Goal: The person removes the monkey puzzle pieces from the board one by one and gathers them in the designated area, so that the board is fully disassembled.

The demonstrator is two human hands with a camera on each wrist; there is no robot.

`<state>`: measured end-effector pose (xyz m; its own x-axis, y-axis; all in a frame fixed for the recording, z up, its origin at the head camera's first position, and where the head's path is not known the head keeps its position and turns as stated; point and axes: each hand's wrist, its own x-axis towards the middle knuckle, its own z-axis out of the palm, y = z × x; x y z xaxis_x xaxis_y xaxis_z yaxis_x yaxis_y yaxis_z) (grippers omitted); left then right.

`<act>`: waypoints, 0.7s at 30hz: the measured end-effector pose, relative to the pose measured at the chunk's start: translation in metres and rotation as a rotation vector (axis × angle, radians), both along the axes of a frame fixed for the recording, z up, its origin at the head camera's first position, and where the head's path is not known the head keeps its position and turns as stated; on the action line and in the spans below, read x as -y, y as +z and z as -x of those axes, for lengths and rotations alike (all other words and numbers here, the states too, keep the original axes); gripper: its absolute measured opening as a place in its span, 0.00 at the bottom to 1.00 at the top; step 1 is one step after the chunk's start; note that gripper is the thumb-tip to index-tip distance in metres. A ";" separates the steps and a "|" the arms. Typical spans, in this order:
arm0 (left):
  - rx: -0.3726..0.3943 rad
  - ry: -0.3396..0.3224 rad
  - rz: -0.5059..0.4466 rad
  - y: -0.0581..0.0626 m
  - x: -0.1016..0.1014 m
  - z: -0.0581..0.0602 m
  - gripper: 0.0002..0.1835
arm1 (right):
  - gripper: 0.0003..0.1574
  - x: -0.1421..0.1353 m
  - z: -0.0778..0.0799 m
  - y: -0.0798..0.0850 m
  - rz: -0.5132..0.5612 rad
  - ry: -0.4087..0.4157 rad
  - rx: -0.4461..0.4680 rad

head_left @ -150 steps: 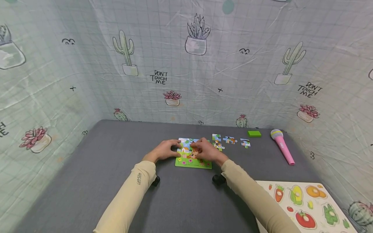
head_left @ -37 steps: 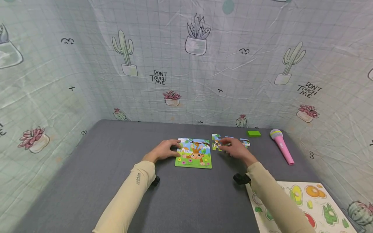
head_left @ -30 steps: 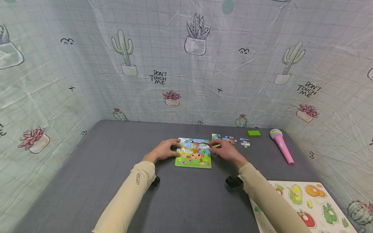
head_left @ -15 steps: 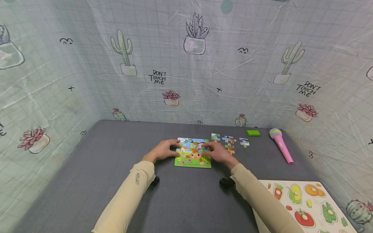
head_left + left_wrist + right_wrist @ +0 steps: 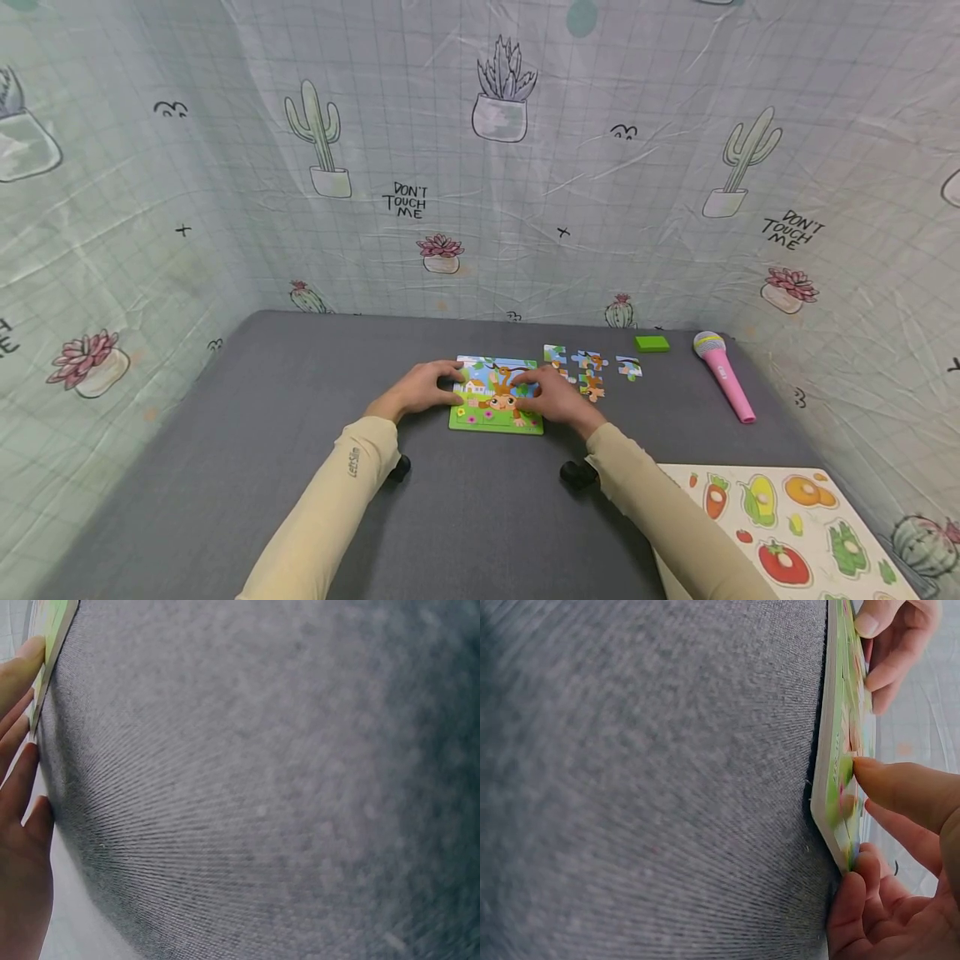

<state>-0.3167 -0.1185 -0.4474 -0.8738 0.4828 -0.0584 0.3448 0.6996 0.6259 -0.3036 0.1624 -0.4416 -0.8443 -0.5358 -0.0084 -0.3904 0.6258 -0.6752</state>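
A framed jigsaw puzzle (image 5: pixel 480 414) with a monkey picture and green border lies flat on the dark grey table. At its left edge rests my left hand (image 5: pixel 418 387), the thumb on top of the border and the other fingers loosely extended beside it. My right hand (image 5: pixel 557 395) reaches over the puzzle's right part, its thumb and forefinger apart and touching the picture. In the right wrist view the right thumb (image 5: pixel 900 787) presses the surface near the corner; no lifted piece shows there. Just right of the puzzle lie several loose puzzle pieces (image 5: pixel 592 386), some partly behind the right hand.
A flat green block (image 5: pixel 652 343) stands near the back edge, with a pink toy microphone (image 5: pixel 725 377) to its right. A white board with fruit and vegetable pictures (image 5: pixel 782 562) lies at the front right, partly under the right sleeve. A printed cloth (image 5: pixel 420 275) hangs around the table.
My right hand has moved left from the loose pieces onto the puzzle. Since the oldest frame, a brown monkey piece has appeared among the loose ones. My left hand has stayed put.
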 end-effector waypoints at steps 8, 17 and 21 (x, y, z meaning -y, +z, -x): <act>0.006 0.011 -0.003 0.001 0.000 0.000 0.21 | 0.19 0.002 0.000 0.002 -0.030 -0.020 0.051; 0.007 0.005 -0.012 0.002 0.000 -0.001 0.21 | 0.16 0.004 -0.001 0.005 -0.035 -0.022 0.040; 0.008 0.003 -0.007 0.002 0.000 -0.001 0.21 | 0.16 0.004 -0.001 0.006 -0.033 -0.026 0.045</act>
